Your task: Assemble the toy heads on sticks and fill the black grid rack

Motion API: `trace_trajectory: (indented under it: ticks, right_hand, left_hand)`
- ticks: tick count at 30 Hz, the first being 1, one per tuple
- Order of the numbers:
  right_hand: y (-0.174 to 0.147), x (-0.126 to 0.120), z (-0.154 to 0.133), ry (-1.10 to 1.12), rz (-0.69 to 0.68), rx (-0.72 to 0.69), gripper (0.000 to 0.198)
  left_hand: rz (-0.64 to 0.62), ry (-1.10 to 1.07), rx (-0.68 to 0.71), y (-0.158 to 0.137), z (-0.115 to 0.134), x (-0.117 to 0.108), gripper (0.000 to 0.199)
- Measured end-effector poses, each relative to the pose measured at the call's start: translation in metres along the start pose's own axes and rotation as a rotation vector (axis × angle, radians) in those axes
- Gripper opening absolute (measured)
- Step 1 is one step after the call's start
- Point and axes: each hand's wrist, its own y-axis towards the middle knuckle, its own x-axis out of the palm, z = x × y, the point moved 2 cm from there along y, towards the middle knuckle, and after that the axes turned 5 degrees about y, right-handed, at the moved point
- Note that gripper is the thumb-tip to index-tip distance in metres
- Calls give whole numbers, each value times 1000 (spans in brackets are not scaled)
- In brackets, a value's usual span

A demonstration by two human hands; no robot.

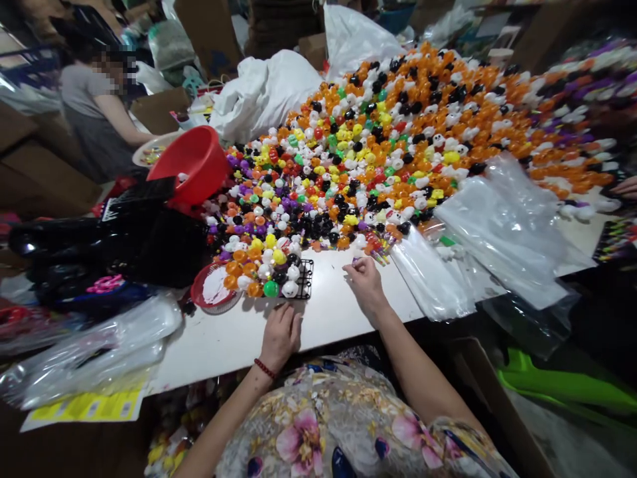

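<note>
My left hand lies at the front edge of a black grid rack, fingers loosely stretched toward it and a dark red bead bracelet on the wrist. Small round toy heads in orange, white, yellow, black and green stand in rows on the rack; its right-hand columns show bare grid. To the right, my right hand is over the white table, thumb and fingers pinched on a small purple piece, mostly hidden. Just beyond it spreads a large pile of mixed small toys.
A red basket with white pieces sits left of the rack, a red tub behind it. Clear plastic bags lie at right, black bags at left. Another person works at the back left; someone's hand shows at far right.
</note>
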Motion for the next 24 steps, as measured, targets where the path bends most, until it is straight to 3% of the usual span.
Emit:
trace_trajectory:
  ticks: [4, 11, 24]
  right_hand:
    - [-25, 17, 2, 178, -100, 159, 46]
    - [-43, 32, 3, 198, -280, 236, 43]
    - [-47, 59, 21, 63, -380, 165, 31]
  left_hand:
    - [-56, -51, -77, 0, -4, 8, 28]
    - [-120, -59, -101, 3, -5, 10, 34]
    - [-196, -47, -133, 6, -5, 9, 32]
